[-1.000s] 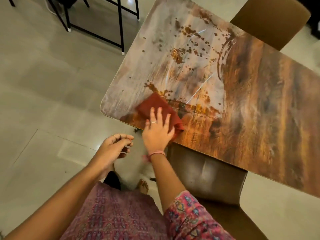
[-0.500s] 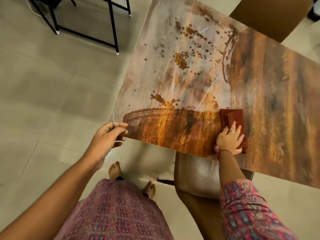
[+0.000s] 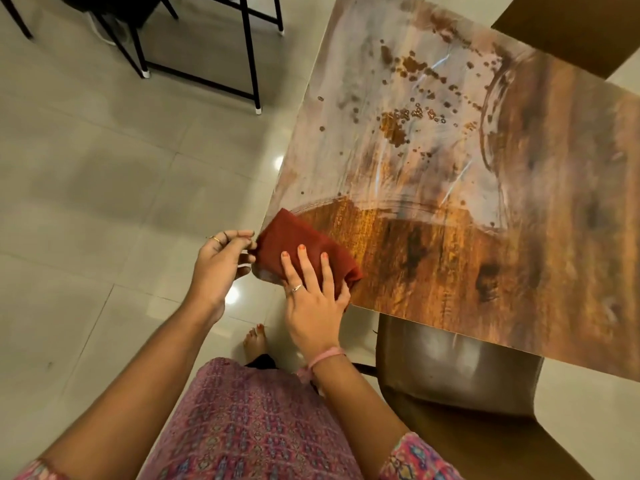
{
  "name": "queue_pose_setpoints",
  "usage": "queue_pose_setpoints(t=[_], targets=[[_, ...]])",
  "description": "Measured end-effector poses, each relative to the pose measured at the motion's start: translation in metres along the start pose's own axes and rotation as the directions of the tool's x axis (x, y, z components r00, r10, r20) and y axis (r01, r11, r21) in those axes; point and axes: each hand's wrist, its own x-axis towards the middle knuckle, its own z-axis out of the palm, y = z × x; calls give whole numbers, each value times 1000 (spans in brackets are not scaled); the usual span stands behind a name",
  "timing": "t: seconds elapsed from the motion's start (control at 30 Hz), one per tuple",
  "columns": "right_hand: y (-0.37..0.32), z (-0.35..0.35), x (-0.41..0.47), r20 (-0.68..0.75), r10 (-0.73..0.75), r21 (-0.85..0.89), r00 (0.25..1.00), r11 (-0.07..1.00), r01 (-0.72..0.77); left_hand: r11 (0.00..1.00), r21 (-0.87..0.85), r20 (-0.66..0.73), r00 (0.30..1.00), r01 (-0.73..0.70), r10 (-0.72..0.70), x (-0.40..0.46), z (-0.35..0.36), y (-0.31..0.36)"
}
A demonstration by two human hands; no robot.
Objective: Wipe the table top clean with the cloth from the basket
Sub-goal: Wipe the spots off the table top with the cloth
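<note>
A folded red cloth (image 3: 294,240) lies on the near left corner of the wood-grain table top (image 3: 485,258). My right hand (image 3: 311,296) presses flat on the cloth with fingers spread. My left hand (image 3: 221,261) is cupped just off the table's left edge, fingertips touching the cloth's left end. The near strip of the table looks dark and wiped. Further back the top is pale and hazy with brown spots and smears (image 3: 408,109). No basket is in view.
A brown chair (image 3: 460,386) is tucked under the near table edge at the right. Another brown chair back (image 3: 568,26) stands at the far side. Black metal furniture legs (image 3: 252,64) stand on the tiled floor at the upper left. My bare foot (image 3: 255,341) is below the corner.
My right hand slid the cloth right along the near edge, then back left to the corner, leaving a dark wiped strip. My left hand stayed by the table's left edge and now touches the cloth.
</note>
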Motion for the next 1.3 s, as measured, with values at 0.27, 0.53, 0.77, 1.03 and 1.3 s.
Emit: queue_pose_setpoints(t=[0.27, 0.53, 0.77, 1.03, 1.3], targets=[[7, -38, 155, 104, -40, 49, 994, 998, 35, 1000, 26, -4, 1000, 9, -9, 5, -10, -4], [-31, -24, 119, 51, -29, 35, 998, 999, 27, 1000, -3, -68, 997, 19, -19, 14, -30, -5], [-4, -7, 10, 163, -323, -21, 932, 944, 331, 998, -55, -83, 996, 9, -13, 28, -31, 5], [2, -39, 177, 69, -68, 43, 995, 997, 65, 1000, -5, -48, 999, 7, -7, 30, -33, 7], [-29, -20, 112, 16, -25, -8, 1000, 1000, 25, 1000, 7, -56, 998, -22, 22, 38, -22, 10]])
